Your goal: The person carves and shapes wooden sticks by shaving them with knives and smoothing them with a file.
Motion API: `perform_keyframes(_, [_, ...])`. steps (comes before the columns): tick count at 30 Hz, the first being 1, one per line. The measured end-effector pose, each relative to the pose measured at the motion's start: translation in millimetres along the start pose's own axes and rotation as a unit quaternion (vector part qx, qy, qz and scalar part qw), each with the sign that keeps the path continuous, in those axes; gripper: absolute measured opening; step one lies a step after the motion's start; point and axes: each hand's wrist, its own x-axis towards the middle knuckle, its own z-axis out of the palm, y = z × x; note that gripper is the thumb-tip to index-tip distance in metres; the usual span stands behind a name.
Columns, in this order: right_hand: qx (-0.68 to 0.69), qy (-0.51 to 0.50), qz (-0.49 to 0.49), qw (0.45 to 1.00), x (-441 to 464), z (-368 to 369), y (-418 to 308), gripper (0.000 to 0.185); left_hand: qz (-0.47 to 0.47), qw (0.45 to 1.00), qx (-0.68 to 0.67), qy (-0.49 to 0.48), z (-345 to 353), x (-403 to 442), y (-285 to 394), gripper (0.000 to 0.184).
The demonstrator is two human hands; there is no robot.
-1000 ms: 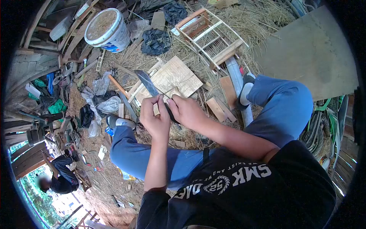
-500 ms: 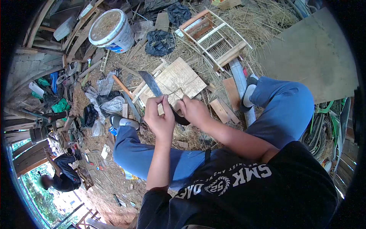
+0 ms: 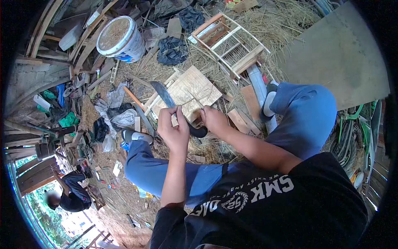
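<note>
The left hand [image 3: 173,128] appears to pinch the knife [image 3: 163,94], which points toward eleven o'clock; at its three o'clock, the right hand [image 3: 215,119] seems closed on a thin strip [image 3: 194,98]. A loose grip could let the knife slip and cut.

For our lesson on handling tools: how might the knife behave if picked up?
The knife is probably stiff, its blade jutting out without sagging. It may feel blade-heavy, given the blade's length; its curved handle might resist slipping.
</note>
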Motion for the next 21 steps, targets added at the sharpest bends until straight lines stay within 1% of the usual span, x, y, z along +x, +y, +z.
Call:
perform_keyframes(4, [0.000, 0.003, 0.006, 1.000, -1, 3, 8, 0.040, -0.001, 1.000, 0.000, -0.005, 1, -1, 2, 0.008])
perform_keyframes(6, [-0.022, -0.024, 0.040, 0.999, 1, 5, 13, 0.041, -0.001, 1.000, -0.004, -0.008, 1, 0, 1, 0.008])
perform_keyframes(10, [-0.024, -0.040, 0.048, 0.998, 4, 2, 12, 0.042, 0.000, 1.000, 0.021, -0.019, -2, -1, -4, 0.008])
perform_keyframes(13, [0.007, -0.022, 0.052, 0.998, 1, 3, 11, 0.044, 0.015, 1.000, 0.007, -0.004, -3, 5, -11, 0.005])
perform_keyframes(15, [0.086, 0.003, 0.043, 0.995, 2, 3, 8, 0.047, 0.024, 1.000, -0.009, 0.006, -4, 5, -17, 0.004])
perform_keyframes(16, [0.086, 0.002, 0.043, 0.995, 1, 1, 5, 0.047, -0.021, 0.999, -0.040, 0.001, -5, 4, -20, 0.003])
perform_keyframes(17, [0.127, 0.030, 0.019, 0.991, 1, -1, 1, 0.047, -0.067, 0.995, -0.070, -0.004, -5, 3, -23, 0.002])
perform_keyframes(18, [0.168, 0.058, -0.004, 0.984, 1, -7, -9, 0.048, -0.068, 0.995, -0.070, -0.004, -4, 3, -25, 0.002])
perform_keyframes(21, [0.204, 0.058, -0.024, 0.977, -4, -32, -48, 0.047, -0.071, 0.992, -0.100, 0.021, -2, 3, -27, 0.005])
